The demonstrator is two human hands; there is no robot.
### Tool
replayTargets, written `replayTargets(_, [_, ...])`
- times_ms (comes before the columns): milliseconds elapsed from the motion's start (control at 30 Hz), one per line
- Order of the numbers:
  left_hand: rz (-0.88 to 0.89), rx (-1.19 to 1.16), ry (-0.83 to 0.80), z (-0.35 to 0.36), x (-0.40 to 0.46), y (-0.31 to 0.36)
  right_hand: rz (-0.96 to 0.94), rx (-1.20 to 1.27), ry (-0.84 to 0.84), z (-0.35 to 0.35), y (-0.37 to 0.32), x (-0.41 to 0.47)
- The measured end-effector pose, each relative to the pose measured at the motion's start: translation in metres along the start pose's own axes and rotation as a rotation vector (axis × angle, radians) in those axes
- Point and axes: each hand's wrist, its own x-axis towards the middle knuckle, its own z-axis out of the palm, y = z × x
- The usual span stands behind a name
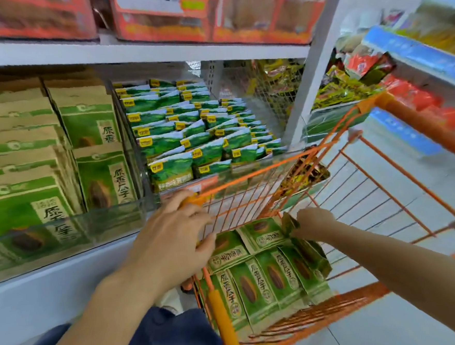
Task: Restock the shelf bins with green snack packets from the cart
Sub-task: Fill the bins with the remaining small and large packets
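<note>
Shop aisle, white shelving; clear plastic shelf bin (63,224). Orange wire cart (249,195) holds green paper snack packets (258,286). Left hand (176,229) grips cart rim; right hand (314,221) pinches one packet's edge. Step: pick-up. Next: lift clear, carry to bin.

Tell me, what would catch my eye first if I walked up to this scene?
Probably the bright orange wire cart at lower right, with green snack packets lying in its bottom. The left hand grips the cart's near rim, while the right hand reaches inside and holds the top of one packet. To the left, clear shelf bins hold rows of similar green packets, with red boxes on the shelf above.
</note>
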Motion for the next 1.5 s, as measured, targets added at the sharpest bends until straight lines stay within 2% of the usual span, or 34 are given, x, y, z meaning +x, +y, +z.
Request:
replayTargets(67, [-0.009, 0.000, -0.051, -0.003, 0.001, 0.002, -0.046, -0.070, -0.033, 0.005, -0.005, 0.000])
replayTargets(167, [-0.003, -0.004, -0.060, -0.003, 0.001, 0.000, -0.117, -0.067, 0.032, -0.014, -0.005, -0.011])
replayTargets(267, [0.044, -0.099, 0.074, -0.005, 0.001, -0.002, -0.222, 0.183, 0.078, -0.049, 0.005, -0.036])
replayTargets(333, [0.038, -0.216, 0.176, -0.009, -0.001, -0.002, -0.350, 0.407, 0.172, -0.075, 0.011, -0.068])
replayTargets(400, [-0.018, -0.413, 0.202, -0.018, -0.005, 0.001, -0.512, 0.698, 0.252, -0.098, 0.009, -0.106])
replayTargets(467, [-0.079, -0.737, 0.144, -0.029, -0.009, 0.005, -0.695, 0.955, 0.276, -0.120, -0.003, -0.140])
replayTargets(533, [-0.118, -1.088, 0.044, -0.039, -0.014, 0.010, -0.821, 1.093, 0.280, -0.138, -0.023, -0.163])
replayTargets(600, [-0.107, -1.216, 0.047, -0.045, -0.019, 0.012, -0.888, 1.152, 0.286, -0.152, -0.048, -0.175])
replayTargets(767, [-0.163, -1.024, 0.337, -0.065, -0.033, -0.003, -0.948, 1.061, 0.410, -0.198, -0.086, -0.188])
replayTargets(800, [-0.176, -0.923, 0.366, -0.069, -0.037, -0.008, -0.955, 0.949, 0.466, -0.207, -0.093, -0.190])
replayTargets(867, [-0.187, -0.532, 0.485, -0.078, -0.044, -0.023, -0.931, 0.773, 0.646, -0.225, -0.103, -0.193])
replayTargets(933, [-0.158, -0.179, 0.632, -0.085, -0.052, -0.045, -0.907, 0.824, 0.824, -0.242, -0.113, -0.200])
replayTargets(1000, [-0.246, -0.055, 0.682, -0.093, -0.061, -0.064, -0.892, 0.808, 0.935, -0.255, -0.123, -0.200])
replayTargets(1067, [-0.372, -0.052, 0.704, -0.098, -0.068, -0.078, -0.848, 0.618, 0.975, -0.263, -0.140, -0.188])
replayTargets(1133, [-0.418, -0.106, 0.723, -0.099, -0.072, -0.082, -0.795, 0.467, 0.942, -0.265, -0.163, -0.170])
replayTargets(1267, [-0.392, -0.087, 0.741, -0.099, -0.074, -0.082, -0.741, 0.406, 0.794, -0.267, -0.195, -0.140])
replayTargets(1433, [-0.380, -0.104, 0.781, -0.102, -0.072, -0.082, -0.794, 0.159, 0.421, -0.263, -0.225, -0.110])
replayTargets(1500, [-0.384, -0.095, 0.787, -0.102, -0.071, -0.081, -0.777, 0.012, 0.432, -0.262, -0.240, -0.101])
